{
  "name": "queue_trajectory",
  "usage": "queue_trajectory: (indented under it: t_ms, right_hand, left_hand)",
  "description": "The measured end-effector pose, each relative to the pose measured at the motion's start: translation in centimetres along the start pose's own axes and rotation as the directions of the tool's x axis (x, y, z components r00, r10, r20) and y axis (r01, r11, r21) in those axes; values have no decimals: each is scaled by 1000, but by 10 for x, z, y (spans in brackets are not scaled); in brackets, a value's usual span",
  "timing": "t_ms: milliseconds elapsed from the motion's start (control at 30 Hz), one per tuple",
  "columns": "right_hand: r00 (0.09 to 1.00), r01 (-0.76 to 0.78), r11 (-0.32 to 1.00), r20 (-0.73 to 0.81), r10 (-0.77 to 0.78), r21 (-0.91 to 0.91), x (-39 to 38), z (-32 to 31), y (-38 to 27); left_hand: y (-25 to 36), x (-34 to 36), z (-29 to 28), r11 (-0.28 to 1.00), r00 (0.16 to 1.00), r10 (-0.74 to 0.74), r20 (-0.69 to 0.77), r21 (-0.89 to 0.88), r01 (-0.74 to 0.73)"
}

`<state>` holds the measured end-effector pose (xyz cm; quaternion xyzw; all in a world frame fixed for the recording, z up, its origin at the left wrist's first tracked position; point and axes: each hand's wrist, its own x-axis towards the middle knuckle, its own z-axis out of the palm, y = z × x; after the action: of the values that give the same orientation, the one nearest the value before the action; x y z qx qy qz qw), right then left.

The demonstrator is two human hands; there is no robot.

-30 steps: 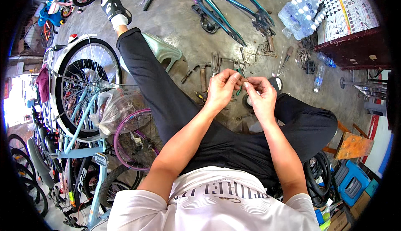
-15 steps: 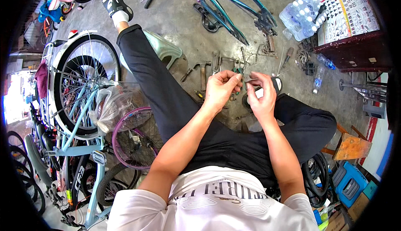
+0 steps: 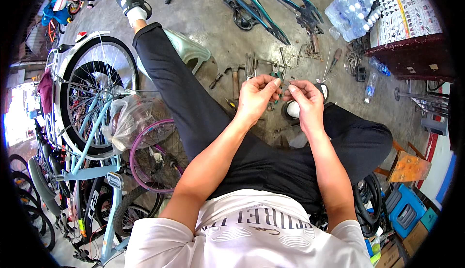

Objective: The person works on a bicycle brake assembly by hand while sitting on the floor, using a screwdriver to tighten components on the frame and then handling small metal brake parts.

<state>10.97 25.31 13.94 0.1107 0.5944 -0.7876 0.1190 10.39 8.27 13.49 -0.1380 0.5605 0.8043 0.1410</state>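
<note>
My left hand [image 3: 257, 97] is closed in a pinch, thumb against the fingers, over the floor between my legs. Close by on its right, my right hand [image 3: 306, 102] pinches too, its fingertips pointing at the left ones. Whatever lies between the fingertips is too small to make out. Beneath and just beyond the hands lie green-handled pliers [image 3: 276, 71], partly hidden by the left fingers. A hammer [image 3: 235, 80] rests on the floor left of them, among several other hand tools.
A teal bicycle frame [image 3: 256, 12] lies ahead. On the left stand a light-blue bicycle [image 3: 92, 122] and a purple wheel rim [image 3: 135, 164]. Packed water bottles [image 3: 351, 11] sit at the far right, near a dark red cabinet [image 3: 411, 60]. A screwdriver [image 3: 335, 57] lies on the floor.
My right fingers have closed from a looser, more spread pose into a pinch. Both hands have come nearer each other at the fingertips.
</note>
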Motion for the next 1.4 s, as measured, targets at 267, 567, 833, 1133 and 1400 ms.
queue_trajectory:
  t_ms: [267,567,833,1133,1400]
  right_hand:
    - [929,-368,855,105,355,366,3,-12,2]
    - [937,-349,859,135,322,375,6,-12,2]
    - [963,-263,861,167,210,436,11,-15,12]
    - [971,-225,875,169,167,428,14,-13,18]
    - [976,-213,884,135,172,416,13,-10,16]
  left_hand:
    - [-4,3,-1,999,999,-9,41,-30,10]
    - [-4,-4,5,947,982,187,1,267,-181]
    - [7,-13,20,657,818,570,81,553,-512]
    - [0,-10,18,451,699,697,160,661,-600]
    - [0,-10,18,475,711,687,152,646,-597]
